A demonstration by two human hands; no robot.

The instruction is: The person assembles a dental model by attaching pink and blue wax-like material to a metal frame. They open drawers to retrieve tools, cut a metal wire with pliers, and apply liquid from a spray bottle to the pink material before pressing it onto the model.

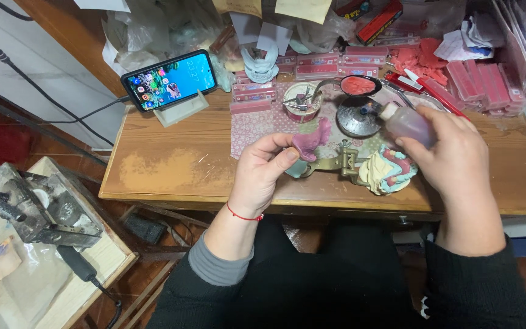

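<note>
Left hand (265,167): fingers pinched on a pink wax denture plate (312,141), held just above the wooden bench (171,167).
Right hand (455,152): closed around a small translucent plastic bottle (406,122), tilted toward the plate.

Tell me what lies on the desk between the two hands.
In the head view, between the left hand holding a pink wax piece and the right hand gripping a small bottle, lies a brass hinged frame beside a dental cast.

Desk (171,170): worn matt wood, finish rubbed pale at lower left. Dome lid (359,117), centre: glossy metal. Bottle (408,123): translucent plastic. Hinged frame (343,163): dull brass. Phone (170,79), upper left: glossy screen.
</note>
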